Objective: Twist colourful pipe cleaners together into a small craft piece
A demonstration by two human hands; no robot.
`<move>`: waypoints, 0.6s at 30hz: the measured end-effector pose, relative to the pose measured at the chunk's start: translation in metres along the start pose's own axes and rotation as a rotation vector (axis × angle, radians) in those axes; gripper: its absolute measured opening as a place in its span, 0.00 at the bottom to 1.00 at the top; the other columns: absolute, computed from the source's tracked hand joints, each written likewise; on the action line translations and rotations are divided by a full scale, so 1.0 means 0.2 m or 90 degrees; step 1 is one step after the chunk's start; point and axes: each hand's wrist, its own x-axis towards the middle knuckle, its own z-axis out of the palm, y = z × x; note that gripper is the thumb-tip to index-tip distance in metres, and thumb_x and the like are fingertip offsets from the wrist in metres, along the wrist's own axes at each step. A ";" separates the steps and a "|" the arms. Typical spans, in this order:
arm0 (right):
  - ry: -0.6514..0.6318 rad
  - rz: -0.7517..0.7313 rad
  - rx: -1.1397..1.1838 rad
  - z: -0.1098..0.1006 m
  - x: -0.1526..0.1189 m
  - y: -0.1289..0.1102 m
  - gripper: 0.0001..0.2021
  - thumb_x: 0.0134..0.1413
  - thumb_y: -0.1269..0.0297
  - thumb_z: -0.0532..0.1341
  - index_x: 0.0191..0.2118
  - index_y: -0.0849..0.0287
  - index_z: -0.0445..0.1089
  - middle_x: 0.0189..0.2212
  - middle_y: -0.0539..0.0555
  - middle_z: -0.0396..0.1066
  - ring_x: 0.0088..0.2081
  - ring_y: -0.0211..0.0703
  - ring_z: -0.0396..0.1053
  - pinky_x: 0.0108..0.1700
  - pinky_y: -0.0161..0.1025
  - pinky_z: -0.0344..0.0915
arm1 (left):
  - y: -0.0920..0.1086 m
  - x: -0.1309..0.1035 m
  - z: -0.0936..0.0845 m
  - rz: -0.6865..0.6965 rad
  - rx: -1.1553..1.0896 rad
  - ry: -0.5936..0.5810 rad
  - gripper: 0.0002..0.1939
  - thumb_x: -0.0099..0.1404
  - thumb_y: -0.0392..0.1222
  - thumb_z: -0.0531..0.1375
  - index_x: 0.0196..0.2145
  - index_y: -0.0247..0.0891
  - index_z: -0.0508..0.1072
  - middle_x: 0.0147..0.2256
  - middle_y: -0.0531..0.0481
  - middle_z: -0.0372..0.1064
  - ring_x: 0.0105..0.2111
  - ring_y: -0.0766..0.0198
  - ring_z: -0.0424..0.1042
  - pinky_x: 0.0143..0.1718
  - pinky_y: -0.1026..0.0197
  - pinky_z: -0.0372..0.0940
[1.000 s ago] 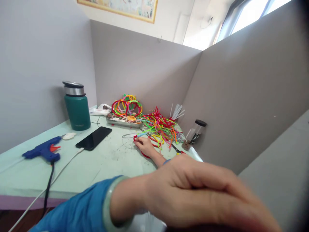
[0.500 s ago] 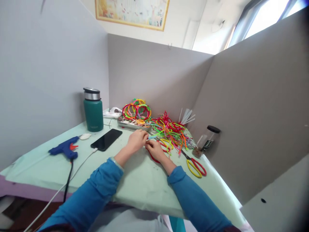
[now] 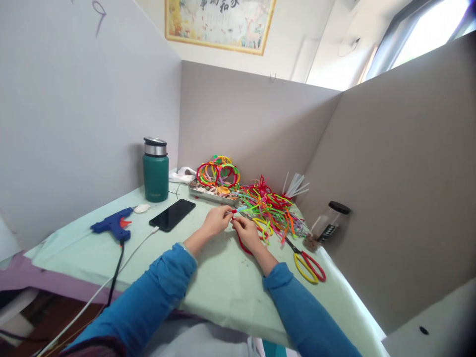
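Note:
My left hand (image 3: 216,221) is pinched at the fingertips on a fuzzy red pipe cleaner (image 3: 234,211) above the middle of the table. Close beside it, the thumb and fingers of my right hand (image 3: 248,234) are closed on the same red pipe cleaner, which curves out below that hand. Part of it is hidden behind the fingers. Just past my hands lies a heap of loose coloured pipe cleaners (image 3: 266,198), mostly red, green and orange. Yellow-and-red-handled scissors (image 3: 309,265) rest to the right of my right hand.
Left of my hands lie a black phone (image 3: 172,215) on a white cable and a blue glue gun (image 3: 113,224). A green bottle (image 3: 155,171) stands behind them. Further back are pipe-cleaner rings (image 3: 218,173) over a metal tray (image 3: 211,197). A black-lidded jar (image 3: 330,223) stands right.
The view has shifted, so everything sits further right and slightly lower. My fingertips have parted a little, and red pipe cleaner now shows between them.

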 end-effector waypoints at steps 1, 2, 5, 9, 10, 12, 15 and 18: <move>0.000 0.000 -0.001 0.00 0.00 0.00 0.11 0.53 0.60 0.54 0.26 0.58 0.69 0.23 0.50 0.69 0.27 0.40 0.64 0.30 0.35 0.58 | 0.00 0.00 0.00 0.001 -0.012 0.001 0.11 0.60 0.41 0.54 0.37 0.38 0.75 0.28 0.51 0.73 0.25 0.67 0.65 0.27 0.67 0.54; 0.002 0.002 -0.002 0.00 0.00 0.00 0.11 0.53 0.60 0.54 0.26 0.58 0.69 0.23 0.49 0.69 0.26 0.40 0.64 0.30 0.35 0.57 | 0.01 0.00 0.00 0.002 -0.022 0.000 0.11 0.60 0.41 0.54 0.37 0.38 0.75 0.27 0.52 0.72 0.25 0.68 0.65 0.27 0.67 0.54; 0.010 0.001 0.006 0.00 0.00 0.01 0.10 0.53 0.61 0.54 0.27 0.58 0.69 0.24 0.50 0.69 0.27 0.40 0.64 0.31 0.35 0.58 | 0.02 0.00 0.00 0.008 -0.041 -0.004 0.12 0.59 0.41 0.54 0.37 0.38 0.75 0.25 0.53 0.72 0.24 0.68 0.64 0.26 0.67 0.54; 0.014 -0.010 0.021 0.00 0.00 -0.01 0.10 0.54 0.62 0.53 0.28 0.58 0.68 0.25 0.50 0.69 0.28 0.40 0.65 0.32 0.35 0.59 | 0.02 0.00 -0.01 0.003 -0.050 0.020 0.13 0.60 0.44 0.54 0.38 0.37 0.74 0.24 0.53 0.70 0.23 0.69 0.63 0.26 0.67 0.54; 0.014 -0.011 0.019 0.00 0.00 -0.02 0.10 0.54 0.62 0.53 0.28 0.58 0.68 0.25 0.50 0.69 0.28 0.40 0.65 0.32 0.35 0.59 | 0.02 0.00 -0.01 0.007 -0.051 0.026 0.13 0.61 0.44 0.54 0.37 0.37 0.74 0.24 0.53 0.71 0.23 0.69 0.64 0.27 0.67 0.54; 0.007 -0.017 0.011 0.00 -0.01 -0.03 0.10 0.54 0.63 0.53 0.27 0.58 0.68 0.25 0.50 0.69 0.28 0.40 0.65 0.32 0.35 0.59 | 0.01 0.00 -0.02 0.026 -0.049 0.035 0.12 0.61 0.45 0.54 0.35 0.37 0.75 0.27 0.52 0.72 0.25 0.68 0.65 0.28 0.67 0.55; -0.013 -0.030 0.010 0.00 -0.01 -0.04 0.10 0.54 0.63 0.53 0.27 0.59 0.68 0.24 0.50 0.69 0.28 0.40 0.65 0.32 0.35 0.59 | 0.02 0.00 -0.02 0.045 -0.043 0.043 0.11 0.61 0.43 0.54 0.32 0.37 0.75 0.29 0.50 0.73 0.28 0.68 0.66 0.30 0.67 0.56; -0.013 -0.031 0.012 0.00 -0.01 -0.03 0.11 0.54 0.62 0.53 0.27 0.59 0.68 0.25 0.51 0.70 0.28 0.40 0.65 0.32 0.35 0.59 | 0.03 0.00 -0.02 0.048 -0.057 0.043 0.10 0.61 0.41 0.54 0.31 0.36 0.74 0.28 0.50 0.72 0.27 0.68 0.66 0.30 0.67 0.56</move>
